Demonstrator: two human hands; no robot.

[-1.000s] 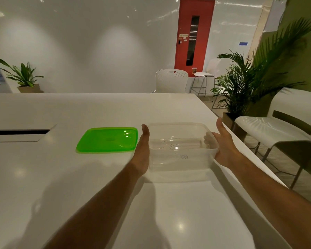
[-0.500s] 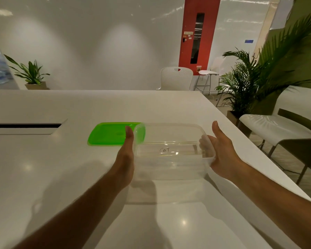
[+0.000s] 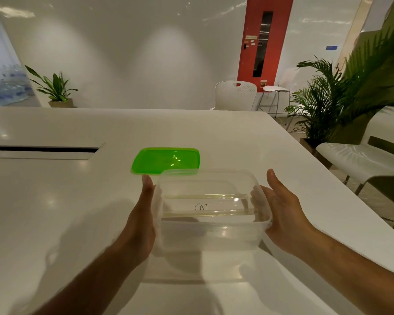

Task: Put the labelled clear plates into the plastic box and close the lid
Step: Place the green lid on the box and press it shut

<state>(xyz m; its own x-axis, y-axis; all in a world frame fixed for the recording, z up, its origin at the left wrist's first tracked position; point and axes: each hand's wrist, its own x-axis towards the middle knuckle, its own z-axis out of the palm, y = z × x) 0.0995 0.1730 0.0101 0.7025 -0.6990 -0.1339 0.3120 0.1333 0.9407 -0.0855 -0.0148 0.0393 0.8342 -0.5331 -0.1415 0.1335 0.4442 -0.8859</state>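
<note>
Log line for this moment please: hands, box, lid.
left hand: on box side | right hand: on box side | plastic box: held, plate marked CAT inside | green lid: off, on table

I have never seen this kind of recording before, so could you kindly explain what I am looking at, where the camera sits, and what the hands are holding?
There is no machine here: the one camera is worn on a person's head, looking forward and down. The left hand and right hand press against opposite sides of a clear plastic box. Inside lies a clear plate marked "CAT". The box's green lid lies on the white table just behind it, not yet fitted.
</note>
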